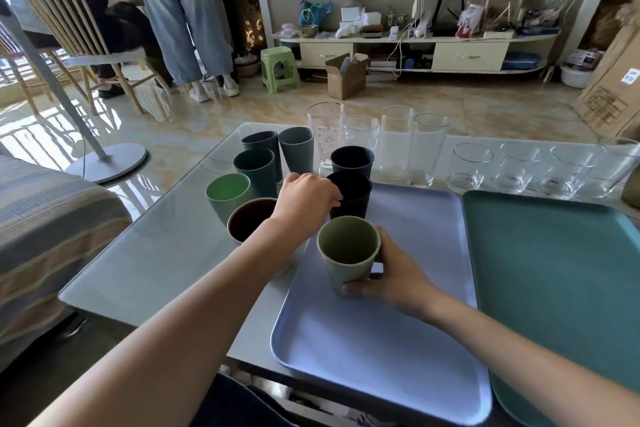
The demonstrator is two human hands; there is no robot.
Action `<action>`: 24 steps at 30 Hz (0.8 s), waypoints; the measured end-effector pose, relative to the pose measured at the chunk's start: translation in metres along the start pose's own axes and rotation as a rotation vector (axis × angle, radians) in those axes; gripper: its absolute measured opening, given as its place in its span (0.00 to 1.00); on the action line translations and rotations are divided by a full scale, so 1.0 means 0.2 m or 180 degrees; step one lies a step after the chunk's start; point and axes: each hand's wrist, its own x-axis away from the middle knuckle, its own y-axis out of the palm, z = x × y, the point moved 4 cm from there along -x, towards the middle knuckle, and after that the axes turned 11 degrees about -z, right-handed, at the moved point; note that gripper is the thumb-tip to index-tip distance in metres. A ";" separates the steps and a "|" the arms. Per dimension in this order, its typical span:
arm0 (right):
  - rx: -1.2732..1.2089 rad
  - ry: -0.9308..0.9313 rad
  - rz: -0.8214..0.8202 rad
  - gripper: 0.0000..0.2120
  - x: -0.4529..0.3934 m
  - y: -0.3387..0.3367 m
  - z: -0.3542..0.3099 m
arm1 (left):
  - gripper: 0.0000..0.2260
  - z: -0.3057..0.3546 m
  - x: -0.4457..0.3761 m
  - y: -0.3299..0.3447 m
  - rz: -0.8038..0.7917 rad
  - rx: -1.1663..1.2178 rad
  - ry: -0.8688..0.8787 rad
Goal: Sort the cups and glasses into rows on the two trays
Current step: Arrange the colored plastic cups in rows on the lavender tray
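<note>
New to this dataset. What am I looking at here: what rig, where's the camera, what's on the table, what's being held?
There is no robot here: a person works with two bare hands. The single picture comes from a wide-angle camera worn on the head, looking forward and down, so the forearms enter from the bottom.

On the glass table lie two trays side by side: a lilac tray and a teal tray. To the left of the lilac tray stands a cluster of coloured cups. Along the far edge stands a row of clear glasses, one printed with a cartoon pattern.

The right hand grips an olive green cup over the lilac tray. The left hand reaches to a dark cup at the tray's far end, fingers against its side; whether they grip it is unclear.
</note>
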 end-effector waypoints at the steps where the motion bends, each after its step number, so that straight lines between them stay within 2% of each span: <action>1: -0.0011 -0.0024 0.0023 0.39 -0.01 0.01 -0.01 | 0.12 0.01 0.00 -0.01 -0.0046 -0.0016 0.0033; 7: -0.0126 -0.0111 0.0171 0.35 -0.12 0.07 -0.03 | 0.11 -0.04 0.00 -0.05 -0.0311 0.0609 -0.0036; 10: 0.0024 -0.0096 0.0157 0.36 -0.13 0.08 -0.04 | 0.09 -0.10 0.01 -0.09 -0.0060 0.1153 -0.0039; 13: 0.0390 -0.0015 -0.0147 0.39 -0.11 0.07 -0.07 | 0.08 -0.20 0.03 -0.13 0.0326 0.1327 -0.0233; 16: 0.0813 0.0221 -0.0170 0.40 -0.07 0.00 -0.12 | 0.10 -0.35 0.09 -0.15 0.0551 0.1174 -0.0648; 19: 0.1289 0.0321 -0.0019 0.39 -0.05 -0.06 -0.21 | 0.18 -0.52 0.18 -0.15 0.0594 0.0943 -0.1138; 24: 0.1782 0.0508 -0.0386 0.38 -0.08 -0.03 -0.29 | 0.17 -0.71 0.31 -0.06 -0.0035 0.0178 -0.1536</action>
